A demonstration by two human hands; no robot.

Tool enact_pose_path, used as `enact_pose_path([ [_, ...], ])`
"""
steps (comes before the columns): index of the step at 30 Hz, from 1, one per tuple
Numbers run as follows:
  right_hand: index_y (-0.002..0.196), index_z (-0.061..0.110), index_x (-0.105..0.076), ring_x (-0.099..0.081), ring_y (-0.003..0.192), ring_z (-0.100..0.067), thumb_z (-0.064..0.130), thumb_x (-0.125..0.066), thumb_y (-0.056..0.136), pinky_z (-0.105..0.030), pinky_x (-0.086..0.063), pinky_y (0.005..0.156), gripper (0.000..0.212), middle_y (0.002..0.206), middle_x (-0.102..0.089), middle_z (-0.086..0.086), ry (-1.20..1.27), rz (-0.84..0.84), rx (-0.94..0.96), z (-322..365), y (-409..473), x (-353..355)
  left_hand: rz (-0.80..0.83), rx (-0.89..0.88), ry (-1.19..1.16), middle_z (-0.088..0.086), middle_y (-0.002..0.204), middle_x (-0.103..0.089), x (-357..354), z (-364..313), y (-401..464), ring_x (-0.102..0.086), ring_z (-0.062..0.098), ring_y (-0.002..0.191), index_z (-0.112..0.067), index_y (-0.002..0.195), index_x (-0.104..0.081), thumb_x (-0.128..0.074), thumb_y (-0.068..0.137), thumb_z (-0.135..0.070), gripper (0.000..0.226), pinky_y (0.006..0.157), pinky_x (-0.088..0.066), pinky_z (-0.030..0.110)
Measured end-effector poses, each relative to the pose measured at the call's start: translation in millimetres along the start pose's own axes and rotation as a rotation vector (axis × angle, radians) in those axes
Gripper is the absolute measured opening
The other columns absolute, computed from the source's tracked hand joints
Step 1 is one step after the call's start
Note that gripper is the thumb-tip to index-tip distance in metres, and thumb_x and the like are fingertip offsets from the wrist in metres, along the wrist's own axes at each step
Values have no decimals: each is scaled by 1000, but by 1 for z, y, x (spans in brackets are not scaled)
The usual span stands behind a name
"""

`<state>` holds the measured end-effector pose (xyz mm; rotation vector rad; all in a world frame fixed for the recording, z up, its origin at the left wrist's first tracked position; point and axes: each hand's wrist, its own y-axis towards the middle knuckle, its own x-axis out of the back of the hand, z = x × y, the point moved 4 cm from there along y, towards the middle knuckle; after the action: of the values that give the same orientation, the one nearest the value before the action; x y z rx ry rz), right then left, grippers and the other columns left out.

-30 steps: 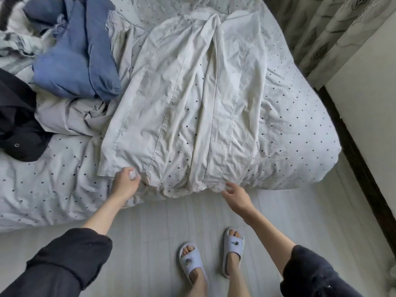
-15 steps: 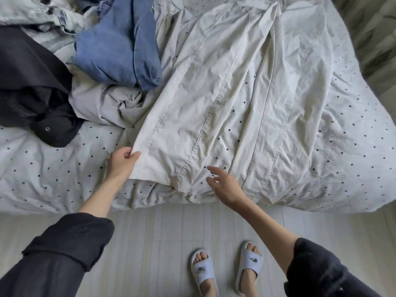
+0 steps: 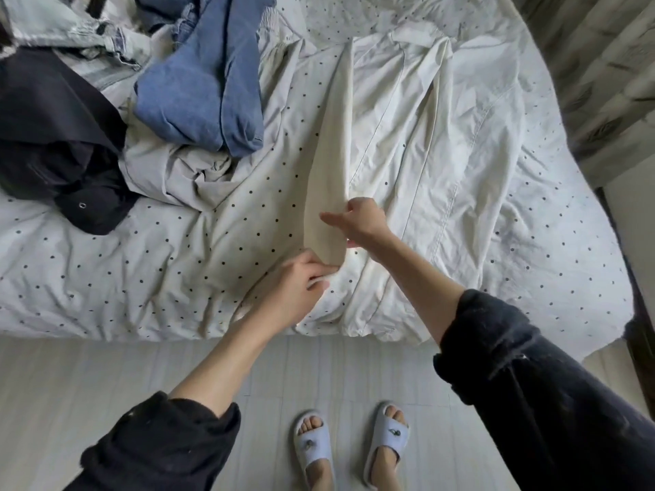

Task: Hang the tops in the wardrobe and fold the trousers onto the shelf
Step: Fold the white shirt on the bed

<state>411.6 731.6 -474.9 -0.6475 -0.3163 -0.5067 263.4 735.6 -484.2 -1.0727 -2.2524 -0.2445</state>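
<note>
Folding cream trousers [image 3: 418, 143] on the bed [image 3: 106, 278]: the garment lies spread over the dotted duvet, waistband at the far side, hems hanging near the bed's near edge. One leg is lifted and turned over toward the other, standing up as a narrow cream strip just beyond the fingers of both hands.

Left hand [image 3: 297, 288] pinches the lower end of that raised leg, thumb and fingers [image 3: 328, 269] pressed together on the hem fabric. Right hand [image 3: 361, 221] sits just past the left one, touching the same strip a little higher; its fingers curl round the fold's edge, thumb stretched out leftward. Exact grip on the hidden side, cannot tell. The two hands are near each other, not touching.

The flat leg lies to the right of the right hand's fingers, wrinkled, stitched seam visible. Left of the left fingers, well apart: a crumpled grey garment [image 3: 177, 171], blue jeans [image 3: 202, 93] lying partly over it, a black garment [image 3: 60, 136] further left with a metal eyelet showing, and a pale washed denim piece [image 3: 63, 33] at the far left corner.

Both forearms are bare, dark sleeves [image 3: 159, 444] pushed up. Below the hands, pale floor [image 3: 71, 384] and two feet in white slippers [image 3: 313, 444]. Patterned curtain [image 3: 602, 83] hangs beyond the bed, far right of the fingers.
</note>
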Motion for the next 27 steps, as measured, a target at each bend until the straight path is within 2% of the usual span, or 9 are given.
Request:
enact_pose_path([
  [2, 73, 4, -56, -65, 83, -33, 8, -59, 82, -45, -57, 76, 10, 83, -61, -15, -13, -85, -38, -10, 4, 16, 36, 4, 6, -16, 81, -49, -12, -7, 1, -52, 1, 75, -6, 107, -70, -61, 86, 2, 25, 69, -33, -1],
  [5, 66, 9, -51, -61, 68, -25, -3, -56, 82, -37, -58, 64, 20, 80, -58, -13, 276, -82, -97, -35, -1, 44, 72, -23, 82, -8, 81, -51, -27, -19, -4, -53, 1, 73, -12, 106, -72, -64, 86, -4, 23, 66, -35, 3],
  [9, 70, 12, -49, -57, 48, -7, 0, -60, 86, -22, -52, 47, 23, 65, -57, -4, 378, -23, -17, -77, -27, 88, 169, -125, 101, -7, 83, -47, -63, -50, -10, -59, 19, 80, -10, 100, -74, -67, 84, -4, 19, 73, -49, 34],
  [12, 74, 11, -49, -60, 49, -6, 2, -59, 88, -25, -55, 50, 19, 66, -59, -4, 402, -46, -60, -127, -39, 122, 277, -157, 159, -5, 93, -53, -107, -63, -17, -61, 20, 86, -17, 107, -72, -60, 86, -4, 28, 75, -50, 38],
  [16, 77, 9, -50, -62, 61, -16, 4, -57, 91, -31, -58, 58, 16, 72, -61, -7, 368, -66, -170, -196, -43, 145, 472, -84, 212, 1, 101, -53, -174, -65, -18, -57, 21, 95, -20, 119, -66, -49, 89, 1, 40, 83, -46, 39],
  [21, 83, 6, -51, -63, 72, -23, 2, -54, 91, -34, -58, 61, 9, 83, -61, -14, 333, -85, -247, -251, -29, 155, 681, 21, 438, 3, 114, -44, -243, -58, -13, -50, 26, 108, -32, 138, -45, -39, 92, 2, 58, 78, -39, 31],
  [23, 79, 8, -52, -62, 77, -27, 0, -53, 89, -38, -58, 67, 13, 88, -61, -17, 297, -101, -281, -263, -19, 154, 812, 51, 495, 1, 131, -41, -258, -52, -14, -42, 24, 123, -33, 143, -37, -44, 93, -8, 56, 93, -40, 32],
  [25, 77, 10, -54, -62, 79, -27, 1, -52, 89, -39, -56, 72, 14, 89, -63, -16, 232, -100, -301, -273, -11, 151, 922, 79, 536, 0, 144, -34, -264, -47, -14, -32, 22, 134, -29, 144, -36, -49, 95, -22, 51, 107, -32, 34],
  [27, 89, 8, -61, -63, 86, -26, 7, -52, 90, -41, -53, 80, 9, 94, -66, -13, 154, -78, -304, -276, -6, 151, 908, 110, 543, 2, 145, -35, -259, -43, -7, -30, 20, 136, -23, 142, -40, -47, 97, -25, 46, 109, -28, 31],
])
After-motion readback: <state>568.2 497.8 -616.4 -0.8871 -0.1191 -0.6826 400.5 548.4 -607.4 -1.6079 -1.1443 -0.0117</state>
